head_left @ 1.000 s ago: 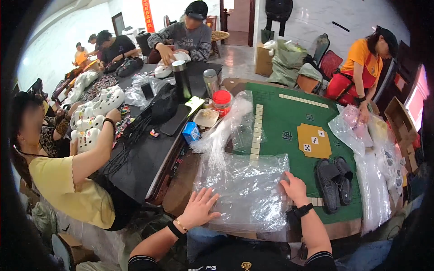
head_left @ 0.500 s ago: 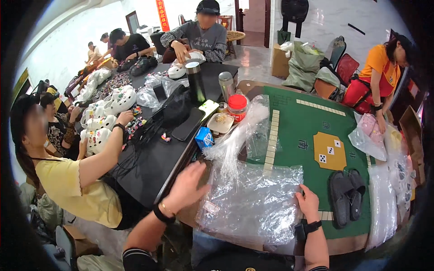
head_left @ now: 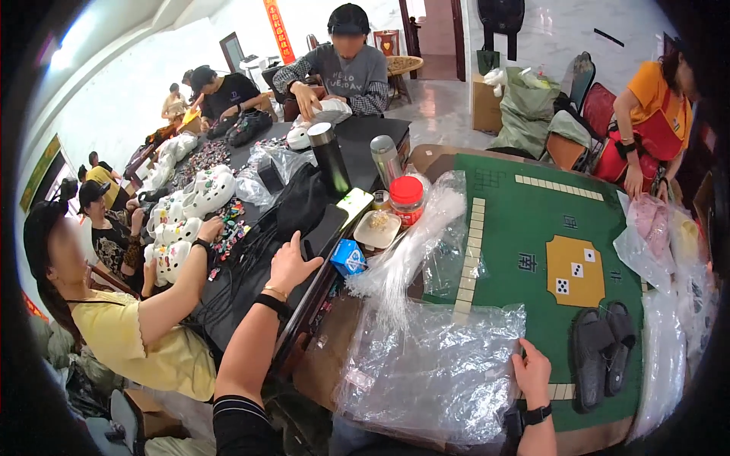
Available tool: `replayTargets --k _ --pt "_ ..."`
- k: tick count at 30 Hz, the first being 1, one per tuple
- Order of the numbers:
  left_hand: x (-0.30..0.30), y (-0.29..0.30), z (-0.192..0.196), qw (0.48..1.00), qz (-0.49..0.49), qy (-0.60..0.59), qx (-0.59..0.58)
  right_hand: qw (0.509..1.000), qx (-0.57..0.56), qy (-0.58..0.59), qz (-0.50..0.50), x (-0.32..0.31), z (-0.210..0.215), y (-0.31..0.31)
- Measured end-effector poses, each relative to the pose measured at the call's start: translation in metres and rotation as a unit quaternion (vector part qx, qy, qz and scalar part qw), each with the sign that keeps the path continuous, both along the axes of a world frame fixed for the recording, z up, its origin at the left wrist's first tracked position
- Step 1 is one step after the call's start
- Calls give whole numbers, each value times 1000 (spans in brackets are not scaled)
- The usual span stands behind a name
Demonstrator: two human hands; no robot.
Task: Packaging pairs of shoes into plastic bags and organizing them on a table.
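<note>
My left hand (head_left: 293,267) reaches over the edge of the black table, fingers and thumb apart, holding nothing. Just beyond it lies a black phone (head_left: 324,231), and a blue box (head_left: 348,258) is to its right. A large clear plastic bag (head_left: 433,365) lies flat in front of me, with a small pale label at its left side. My right hand (head_left: 534,374) has its fingers bent on the bag's right edge, seeming to pinch it. A bundle of thin clear strands (head_left: 426,235) lies just beyond the bag.
Right of the bag are dark slippers (head_left: 589,353) on a green game table (head_left: 502,205) with a row of tiles (head_left: 470,254). A red-lidded jar (head_left: 407,199) and tall flask (head_left: 328,156) stand ahead. At left, a person in yellow handles white clogs (head_left: 171,254); others work farther back.
My left hand has moved forward and away from the bag, over the black table's edge. My right hand stays at the bag's right edge. The view has shifted slightly.
</note>
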State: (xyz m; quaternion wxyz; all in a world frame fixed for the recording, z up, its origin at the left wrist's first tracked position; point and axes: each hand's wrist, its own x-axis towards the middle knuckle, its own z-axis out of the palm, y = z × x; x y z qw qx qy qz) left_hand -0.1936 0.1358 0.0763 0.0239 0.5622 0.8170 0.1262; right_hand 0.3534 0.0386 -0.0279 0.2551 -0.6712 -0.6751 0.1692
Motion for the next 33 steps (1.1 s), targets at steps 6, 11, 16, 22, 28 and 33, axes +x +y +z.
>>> replayTargets --k 6,11,16,22,28,33 --pt "-2 2 4 999 12 38 -5 1000 1 11 1 -2 3 2" --pt "-6 -7 4 999 5 49 9 1000 -6 19 1 3 1 3" --pt "-9 -11 5 998 12 61 15 1000 -16 17 1 3 1 4" --pt "-10 -21 11 998 19 57 -18 1000 -21 14 -2 4 -1 2" --pt "-18 -27 7 998 21 38 -33 1000 -26 12 2 4 -1 3" --pt "-22 -28 1 998 16 46 -28 1000 -21 6 5 4 -4 4"
